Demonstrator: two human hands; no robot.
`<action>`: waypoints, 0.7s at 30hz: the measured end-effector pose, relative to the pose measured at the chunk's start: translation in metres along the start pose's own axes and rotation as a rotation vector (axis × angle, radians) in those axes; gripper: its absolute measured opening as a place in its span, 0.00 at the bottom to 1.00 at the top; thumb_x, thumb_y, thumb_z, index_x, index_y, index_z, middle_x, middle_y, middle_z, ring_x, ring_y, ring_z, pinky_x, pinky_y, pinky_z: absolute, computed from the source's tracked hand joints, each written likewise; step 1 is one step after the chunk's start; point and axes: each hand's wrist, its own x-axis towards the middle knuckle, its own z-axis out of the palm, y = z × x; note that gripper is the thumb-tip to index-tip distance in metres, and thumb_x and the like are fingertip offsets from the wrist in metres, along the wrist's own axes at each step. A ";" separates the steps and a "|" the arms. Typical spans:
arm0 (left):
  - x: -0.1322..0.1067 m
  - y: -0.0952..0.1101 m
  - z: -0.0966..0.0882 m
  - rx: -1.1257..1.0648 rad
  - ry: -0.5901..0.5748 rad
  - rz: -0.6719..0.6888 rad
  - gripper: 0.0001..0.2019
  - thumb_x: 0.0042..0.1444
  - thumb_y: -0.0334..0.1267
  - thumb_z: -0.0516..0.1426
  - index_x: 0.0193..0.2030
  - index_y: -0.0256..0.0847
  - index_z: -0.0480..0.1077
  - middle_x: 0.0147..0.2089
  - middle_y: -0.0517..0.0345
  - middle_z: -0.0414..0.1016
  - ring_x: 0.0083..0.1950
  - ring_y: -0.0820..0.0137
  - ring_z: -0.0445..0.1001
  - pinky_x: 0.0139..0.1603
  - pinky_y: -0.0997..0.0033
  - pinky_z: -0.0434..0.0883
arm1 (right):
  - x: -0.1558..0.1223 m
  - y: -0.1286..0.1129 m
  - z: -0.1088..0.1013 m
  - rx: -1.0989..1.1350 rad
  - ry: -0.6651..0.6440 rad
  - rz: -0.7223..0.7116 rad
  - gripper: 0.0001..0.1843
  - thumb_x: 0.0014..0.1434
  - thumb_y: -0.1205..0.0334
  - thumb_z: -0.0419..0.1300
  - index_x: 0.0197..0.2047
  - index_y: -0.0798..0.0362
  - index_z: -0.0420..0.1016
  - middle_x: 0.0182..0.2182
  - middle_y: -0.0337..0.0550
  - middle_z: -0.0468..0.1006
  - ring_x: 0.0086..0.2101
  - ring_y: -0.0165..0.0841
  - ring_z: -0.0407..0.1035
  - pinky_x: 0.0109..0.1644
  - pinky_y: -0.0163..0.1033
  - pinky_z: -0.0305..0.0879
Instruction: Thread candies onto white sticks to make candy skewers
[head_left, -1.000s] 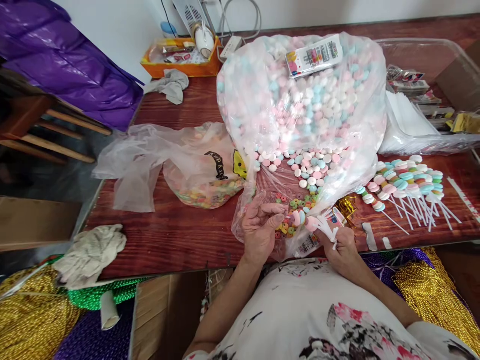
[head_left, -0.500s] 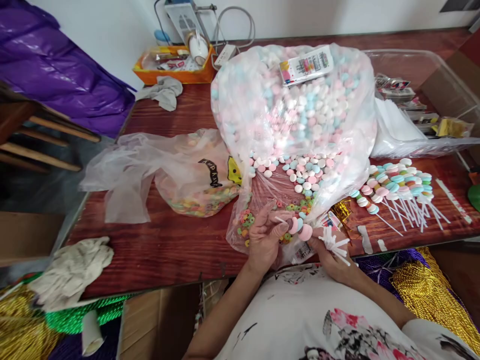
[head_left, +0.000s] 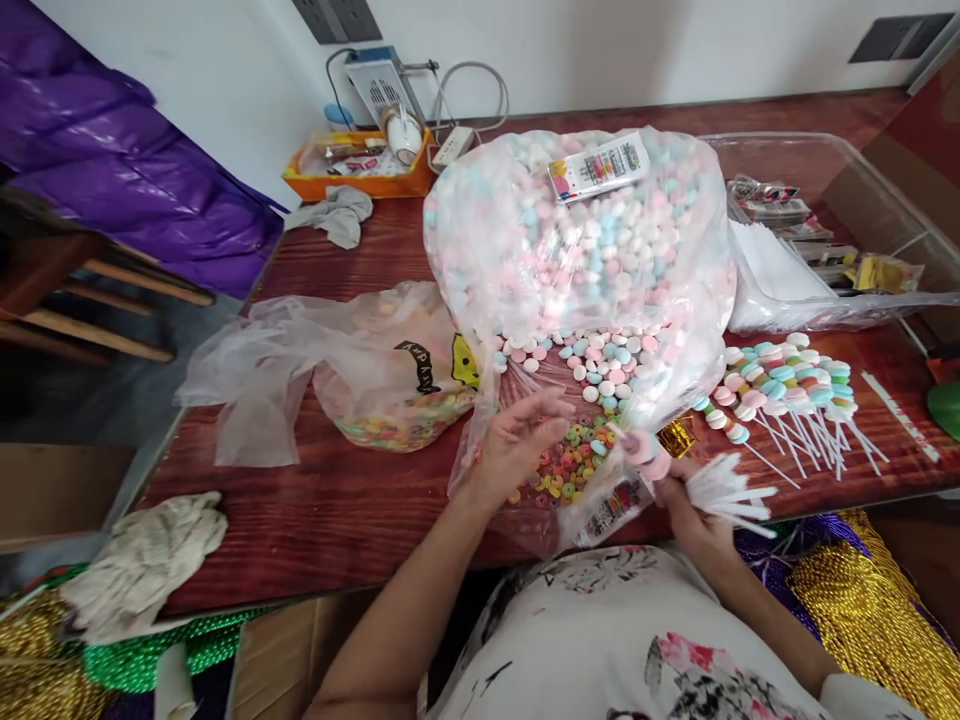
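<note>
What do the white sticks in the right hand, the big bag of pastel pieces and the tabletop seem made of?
White sticks: probably plastic, perhaps paper; evenly white, no grain visible. Big bag: thin clear plastic, shiny and creased, contents showing through. Tabletop: reddish-brown, streaked grain, slight sheen; varnished wood or wood-look laminate.

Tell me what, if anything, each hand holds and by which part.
The right hand grips a bunch of white sticks just beside the threaded pink candies. The left hand appears to hold nothing.

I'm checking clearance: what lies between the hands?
In the head view: loose rings and pastel pieces, a printed packet and, in the right hand, strung pieces.
</note>
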 end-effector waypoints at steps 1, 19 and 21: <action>0.016 0.001 -0.002 0.172 0.034 0.046 0.17 0.58 0.46 0.66 0.51 0.42 0.80 0.43 0.53 0.85 0.42 0.65 0.81 0.44 0.66 0.77 | 0.001 0.003 -0.005 0.038 0.050 0.025 0.11 0.67 0.55 0.62 0.35 0.51 0.77 0.21 0.34 0.70 0.23 0.30 0.64 0.30 0.37 0.62; 0.123 -0.038 -0.015 0.493 0.046 -0.113 0.16 0.59 0.50 0.59 0.38 0.40 0.80 0.29 0.59 0.76 0.29 0.69 0.71 0.36 0.67 0.70 | -0.008 0.030 -0.019 0.003 -0.070 0.048 0.12 0.71 0.58 0.59 0.34 0.52 0.76 0.22 0.34 0.70 0.23 0.29 0.64 0.28 0.35 0.60; 0.131 -0.037 -0.011 0.714 0.065 -0.034 0.14 0.64 0.45 0.56 0.37 0.40 0.78 0.31 0.57 0.75 0.31 0.67 0.71 0.39 0.65 0.71 | -0.005 0.028 -0.019 -0.006 -0.093 0.036 0.11 0.71 0.59 0.58 0.36 0.52 0.76 0.22 0.34 0.70 0.23 0.29 0.64 0.28 0.35 0.61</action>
